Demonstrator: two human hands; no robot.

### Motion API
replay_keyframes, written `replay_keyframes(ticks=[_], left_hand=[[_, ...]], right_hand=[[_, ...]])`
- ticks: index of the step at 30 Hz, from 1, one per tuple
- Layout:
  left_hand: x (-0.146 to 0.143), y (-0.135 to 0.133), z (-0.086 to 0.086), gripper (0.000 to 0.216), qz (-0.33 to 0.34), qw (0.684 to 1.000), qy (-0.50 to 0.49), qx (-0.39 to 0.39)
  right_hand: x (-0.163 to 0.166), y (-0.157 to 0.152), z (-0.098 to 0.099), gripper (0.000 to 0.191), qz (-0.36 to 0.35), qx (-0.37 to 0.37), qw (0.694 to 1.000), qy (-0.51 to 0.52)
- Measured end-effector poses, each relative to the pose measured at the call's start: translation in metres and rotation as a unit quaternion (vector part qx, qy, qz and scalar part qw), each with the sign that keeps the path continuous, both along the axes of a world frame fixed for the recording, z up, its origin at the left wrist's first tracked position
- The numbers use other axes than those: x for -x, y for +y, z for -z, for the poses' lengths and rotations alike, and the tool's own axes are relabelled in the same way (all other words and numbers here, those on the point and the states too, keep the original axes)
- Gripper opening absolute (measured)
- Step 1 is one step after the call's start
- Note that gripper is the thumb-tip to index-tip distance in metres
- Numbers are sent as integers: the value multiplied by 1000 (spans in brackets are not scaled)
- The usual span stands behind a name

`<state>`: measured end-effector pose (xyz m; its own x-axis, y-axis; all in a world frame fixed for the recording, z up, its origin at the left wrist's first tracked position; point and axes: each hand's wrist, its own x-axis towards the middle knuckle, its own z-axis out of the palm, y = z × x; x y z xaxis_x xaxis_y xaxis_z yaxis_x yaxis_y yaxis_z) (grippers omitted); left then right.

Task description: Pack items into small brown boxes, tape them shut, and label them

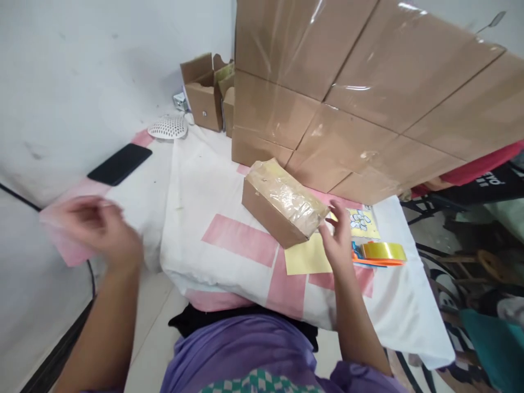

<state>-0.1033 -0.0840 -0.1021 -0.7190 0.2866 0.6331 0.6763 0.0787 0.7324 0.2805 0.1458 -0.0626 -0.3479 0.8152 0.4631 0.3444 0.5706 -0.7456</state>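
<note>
A small brown cardboard box (272, 210) lies at an angle on the cloth-covered table, with shiny clear tape across its top. My right hand (339, 234) is at the box's near right end, thumb and curved fingers around that corner. Off to the left, my left hand (100, 224) is raised beside the table, away from the box. Its fingers are curled together in a pinch and blurred; whether something small is between them does not show. Beneath the box's right end is a yellow paper sheet (307, 259).
Stacked taped cartons (327, 109) rise behind the box. A tape roll (382, 251) on an orange-and-blue dispenser lies right of my right hand, near a card with a flower drawing (360, 221). Back left are a black phone (120, 164), a white perforated dome (167, 127) and open boxes (203, 103).
</note>
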Motion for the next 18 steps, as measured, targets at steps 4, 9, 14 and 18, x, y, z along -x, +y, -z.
replay_keyframes(ticks=[4, 9, 14, 18], left_hand=[[-63, 81, -35, 23, 154, 988, 9, 23], [-110, 129, -58, 72, 284, 947, -2, 151], [-106, 135, -58, 77, 267, 947, 6, 176], [-104, 130, -53, 79, 239, 948, -13, 210]], right_hand=[[26, -2, 16, 50, -75, -23, 997, 21], [39, -42, 11, 55, -76, -143, 987, 5], [42, -56, 8, 56, -52, -166, 985, 24], [45, -56, 11, 55, -51, -163, 984, 47]])
